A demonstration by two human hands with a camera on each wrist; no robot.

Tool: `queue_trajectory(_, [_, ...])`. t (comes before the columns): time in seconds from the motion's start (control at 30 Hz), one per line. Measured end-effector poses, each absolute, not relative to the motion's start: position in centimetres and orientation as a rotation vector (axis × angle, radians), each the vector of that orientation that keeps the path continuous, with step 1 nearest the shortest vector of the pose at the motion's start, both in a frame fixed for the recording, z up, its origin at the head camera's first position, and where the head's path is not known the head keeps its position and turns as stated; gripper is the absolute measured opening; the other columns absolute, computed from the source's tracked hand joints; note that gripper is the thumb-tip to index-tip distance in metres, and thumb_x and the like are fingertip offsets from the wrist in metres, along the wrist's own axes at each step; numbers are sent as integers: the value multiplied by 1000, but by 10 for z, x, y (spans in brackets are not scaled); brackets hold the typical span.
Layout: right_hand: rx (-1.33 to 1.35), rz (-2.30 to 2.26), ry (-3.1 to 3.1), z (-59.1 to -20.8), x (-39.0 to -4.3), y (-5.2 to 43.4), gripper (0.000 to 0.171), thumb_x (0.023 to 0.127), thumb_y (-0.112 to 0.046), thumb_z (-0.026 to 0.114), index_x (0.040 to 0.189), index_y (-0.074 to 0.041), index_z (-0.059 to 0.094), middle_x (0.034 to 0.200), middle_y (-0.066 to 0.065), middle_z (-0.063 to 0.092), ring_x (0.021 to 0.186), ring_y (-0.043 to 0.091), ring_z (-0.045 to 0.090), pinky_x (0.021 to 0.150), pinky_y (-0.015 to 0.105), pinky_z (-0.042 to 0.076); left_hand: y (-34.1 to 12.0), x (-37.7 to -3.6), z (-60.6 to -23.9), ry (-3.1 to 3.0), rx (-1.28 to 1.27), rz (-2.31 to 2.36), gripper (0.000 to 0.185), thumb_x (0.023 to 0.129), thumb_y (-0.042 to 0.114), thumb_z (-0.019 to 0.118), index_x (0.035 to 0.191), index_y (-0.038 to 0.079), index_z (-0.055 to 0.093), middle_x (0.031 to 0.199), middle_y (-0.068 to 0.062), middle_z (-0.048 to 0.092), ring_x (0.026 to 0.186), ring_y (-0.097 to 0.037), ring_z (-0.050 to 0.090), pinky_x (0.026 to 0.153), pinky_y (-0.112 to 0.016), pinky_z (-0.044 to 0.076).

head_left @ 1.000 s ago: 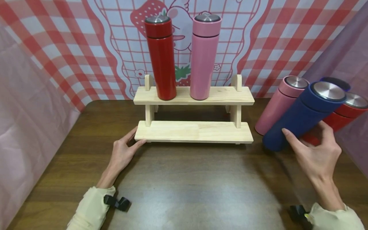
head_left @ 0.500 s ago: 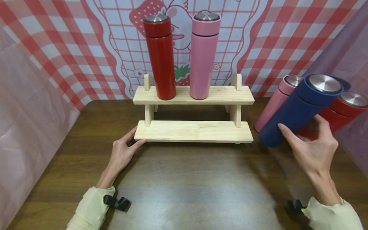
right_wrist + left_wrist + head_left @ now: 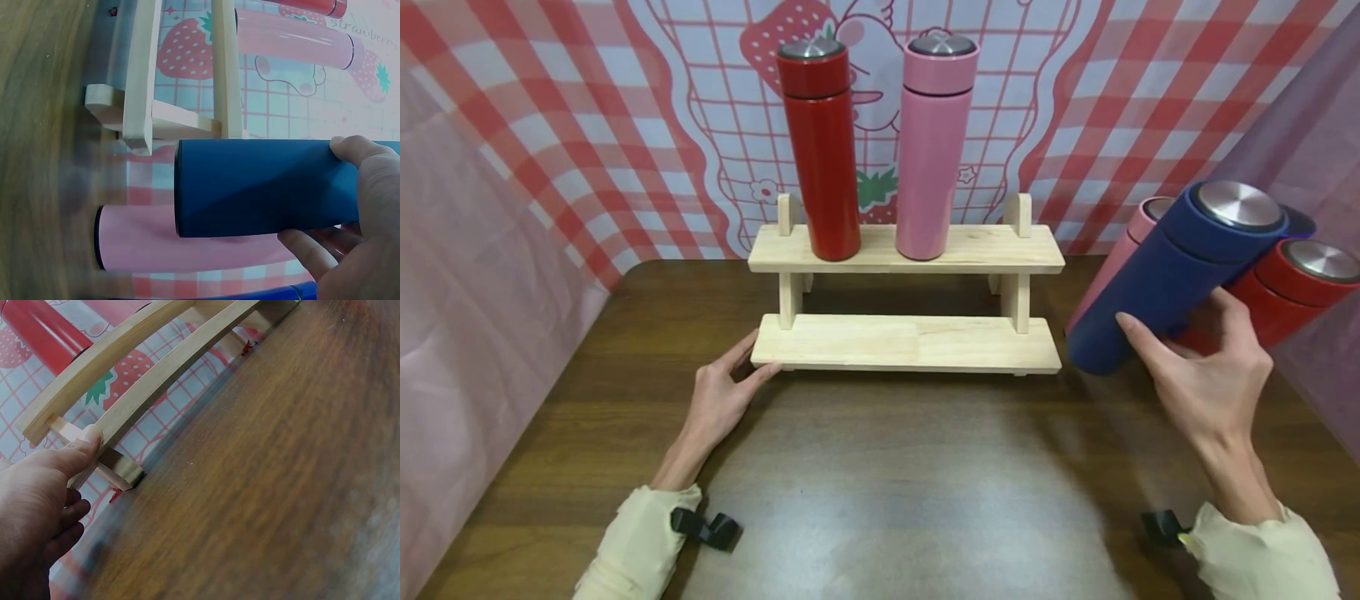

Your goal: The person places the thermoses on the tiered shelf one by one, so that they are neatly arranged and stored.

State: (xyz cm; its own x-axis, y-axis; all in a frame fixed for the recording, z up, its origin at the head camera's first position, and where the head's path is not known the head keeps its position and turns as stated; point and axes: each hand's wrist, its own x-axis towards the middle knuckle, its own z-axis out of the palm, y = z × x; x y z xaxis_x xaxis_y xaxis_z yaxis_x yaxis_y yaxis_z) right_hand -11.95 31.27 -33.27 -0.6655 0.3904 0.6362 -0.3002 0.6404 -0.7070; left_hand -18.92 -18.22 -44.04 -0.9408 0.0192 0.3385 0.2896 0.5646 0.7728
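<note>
R hand (image 3: 1210, 387): fingers & thumb grasp dk blue bottle (image 3: 1172, 275) around its body, thumb on near side. Blue bottle tilted, lid twd upper R, base twd lower L; R wrist view shows base raised clear of table (image 3: 880, 475). Loc.: R of wooden stand (image 3: 906, 343), apart from it, in front of a pink bottle (image 3: 144, 237) that stands on table.

L hand (image 3: 721, 400): grips L end of stand's lower shelf (image 3: 977, 346), thumb at front edge, remaining fingers curled below per L wrist view.

Stand: two tiers, light wood, upright on table. Upper shelf (image 3: 983, 244) bears 2 bottles, both upright, apart: red bottle (image 3: 822, 167) L of ctr, pink-lidded bottle (image 3: 934, 167) approx. ctr. Both w/ silver-topped lids.

Far R: second red bottle (image 3: 1285, 292), partly hidden behind R hand & blue bottle; also another blue item (image 3: 306, 292), mostly hidden, type n/c.

Surroundings: red/wht check backdrop (image 3: 1187, 100) w/ strawberry print behind stand; pink drape (image 3: 490, 333) on L side. Both forearms in cream sleeves (image 3: 636, 542), blk device (image 3: 707, 529) at each wrist.
</note>
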Motion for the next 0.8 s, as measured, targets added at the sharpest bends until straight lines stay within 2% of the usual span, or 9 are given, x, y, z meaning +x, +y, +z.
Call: queue_trajectory(0.8, [-8,1086,-2024,-318,-135,297,65,79,-5,88,139,-14,64,120,-6,69,101,7,65,76,8,50,-183,-189,-440,-2508,-250,-1317,63,92,23,82,147,3,57,134,-21,64,125,-32,62,99,-50,51])
